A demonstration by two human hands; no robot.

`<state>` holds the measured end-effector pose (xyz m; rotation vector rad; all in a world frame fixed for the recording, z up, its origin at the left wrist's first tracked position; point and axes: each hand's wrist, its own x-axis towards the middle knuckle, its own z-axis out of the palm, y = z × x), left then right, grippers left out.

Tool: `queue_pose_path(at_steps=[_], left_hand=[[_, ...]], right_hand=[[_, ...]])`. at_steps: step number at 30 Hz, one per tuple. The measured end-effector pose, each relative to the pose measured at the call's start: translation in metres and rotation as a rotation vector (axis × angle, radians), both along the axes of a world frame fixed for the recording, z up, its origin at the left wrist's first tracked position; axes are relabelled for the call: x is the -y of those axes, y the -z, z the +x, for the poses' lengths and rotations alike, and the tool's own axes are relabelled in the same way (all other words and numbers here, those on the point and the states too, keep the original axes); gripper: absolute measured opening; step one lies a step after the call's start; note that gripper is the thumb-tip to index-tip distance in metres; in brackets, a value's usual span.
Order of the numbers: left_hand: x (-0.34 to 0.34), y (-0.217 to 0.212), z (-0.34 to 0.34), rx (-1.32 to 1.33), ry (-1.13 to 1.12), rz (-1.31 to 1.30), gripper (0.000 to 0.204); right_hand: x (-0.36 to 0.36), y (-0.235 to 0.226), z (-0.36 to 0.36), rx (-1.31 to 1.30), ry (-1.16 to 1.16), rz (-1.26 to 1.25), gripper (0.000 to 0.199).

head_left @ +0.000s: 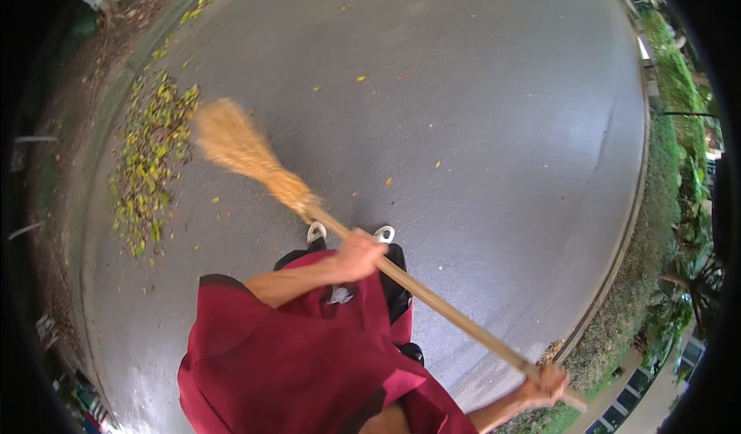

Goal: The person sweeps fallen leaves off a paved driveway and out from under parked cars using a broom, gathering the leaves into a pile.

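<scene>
A straw broom (pixel 239 142) with a long wooden handle slants across in front of me, its bristles at the upper left and its handle end at the lower right. My left hand (pixel 360 255) is closed around the handle not far above the bristles. Near the handle's far end, my right hand (pixel 549 383) grips it too. The blurred bristle tips are at the right edge of a long pile of yellow, green and brown leaves (pixel 154 148). Whether the bristles touch the road cannot be made out.
Grey asphalt (pixel 478 87) spreads around me, dotted with a few stray leaves. A kerb (pixel 100 137) runs behind the leaf pile on the left, with bare soil beyond. Along the right, another kerb borders a hedge (pixel 662 172). My white-toed shoes (pixel 384 234) stand below the broom handle.
</scene>
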<state>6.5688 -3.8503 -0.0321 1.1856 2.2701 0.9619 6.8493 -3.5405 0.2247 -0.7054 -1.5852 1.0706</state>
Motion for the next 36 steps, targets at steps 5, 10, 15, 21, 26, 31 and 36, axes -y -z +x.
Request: queue_pose_path(at_steps=[5, 10, 15, 21, 26, 31, 36], left_hand=[[-0.182, -0.032, -0.003, 0.066, 0.372, 0.383, 0.011], [-0.334, 0.006, -0.070, 0.024, 0.565, 0.490, 0.015], [-0.267, 0.034, -0.099, 0.130, 0.192, 0.491, 0.016], [-0.025, 0.109, -0.166, 0.061, -0.084, -0.043, 0.010], [0.111, 0.100, -0.224, -0.146, -0.328, -0.382, 0.005], [0.055, 0.021, -0.273, -0.251, -0.239, -0.162, 0.004], [0.019, -0.012, -0.365, -0.157, -0.079, 0.040, 0.006]], right_hand=[[0.043, -0.105, 0.057, -0.386, 0.424, 0.024, 0.010], [0.052, -0.113, 0.003, -0.292, 0.050, 0.176, 0.011], [-0.038, -0.102, -0.094, -0.202, -0.182, 0.076, 0.016], [-0.072, 0.098, -0.266, -0.169, -0.192, -0.564, 0.014], [-0.021, 0.132, -0.382, -0.290, -0.518, -1.034, 0.023], [-0.043, 0.045, -0.368, -0.489, -0.424, -0.757, 0.030], [0.006, -0.025, -0.372, -0.752, -0.445, -0.462, 0.020]])
